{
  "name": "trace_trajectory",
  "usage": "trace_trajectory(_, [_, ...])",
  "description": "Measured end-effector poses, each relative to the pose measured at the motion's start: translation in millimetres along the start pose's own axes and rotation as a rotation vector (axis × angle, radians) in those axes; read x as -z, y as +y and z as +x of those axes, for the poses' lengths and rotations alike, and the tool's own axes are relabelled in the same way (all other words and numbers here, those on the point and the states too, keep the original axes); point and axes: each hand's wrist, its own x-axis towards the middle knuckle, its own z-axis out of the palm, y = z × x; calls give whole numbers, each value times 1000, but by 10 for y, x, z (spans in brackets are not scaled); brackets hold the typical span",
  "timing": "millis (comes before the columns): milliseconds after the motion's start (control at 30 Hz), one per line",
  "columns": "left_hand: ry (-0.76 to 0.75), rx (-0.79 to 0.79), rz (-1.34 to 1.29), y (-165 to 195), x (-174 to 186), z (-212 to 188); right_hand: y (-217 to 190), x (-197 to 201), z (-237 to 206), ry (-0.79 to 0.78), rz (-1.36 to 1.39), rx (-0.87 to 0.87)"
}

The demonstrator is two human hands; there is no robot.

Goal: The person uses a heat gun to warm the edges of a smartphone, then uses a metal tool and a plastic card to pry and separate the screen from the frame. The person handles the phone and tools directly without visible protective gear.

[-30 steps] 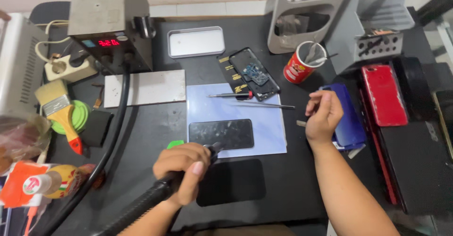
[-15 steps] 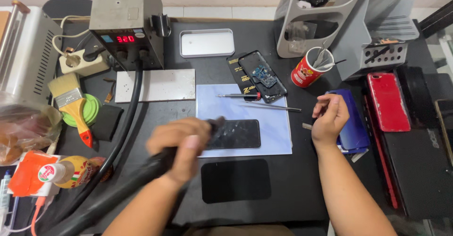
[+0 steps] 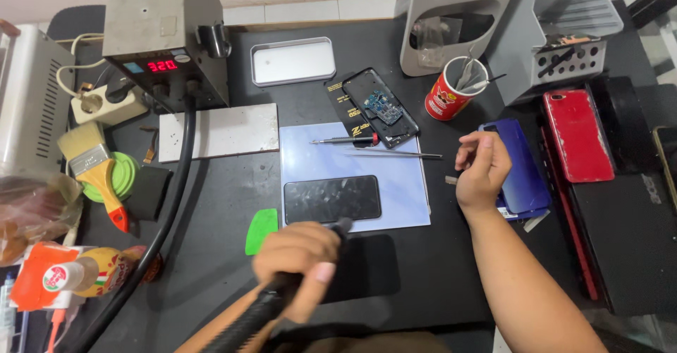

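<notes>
Heating phone screen [image 3: 332,199] edge | left hand [image 3: 296,265] clenched around hot-air wand [image 3: 278,300], nozzle at glass | right hand [image 3: 482,169] loosely curled, empty | next: slow steady pass along edge.

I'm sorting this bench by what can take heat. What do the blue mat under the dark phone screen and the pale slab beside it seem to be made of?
The blue mat looks like soft silicone or rubber: matte, thin, lying flat, though plastic sheet is possible. The pale slab looks like stone or ceramic tile: hard-edged, with grey mottling. The phone screen looks like glossy glass, with reflections on it.
</notes>
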Motion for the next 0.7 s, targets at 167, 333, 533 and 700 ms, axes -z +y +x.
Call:
trace_trajectory(167, [175, 54, 102, 78, 264, 21, 60, 24, -27, -35, -36, 34])
trace_trajectory(333, [259, 115, 123, -130, 294, 158, 94, 27, 5, -22, -11, 16])
trace_trajectory(533, [197, 160, 108, -382, -158, 237, 61, 29, 41, 19, -27, 10])
trace_trajectory(700, [92, 34, -13, -396, -398, 86, 19, 31, 49, 16, -15, 19])
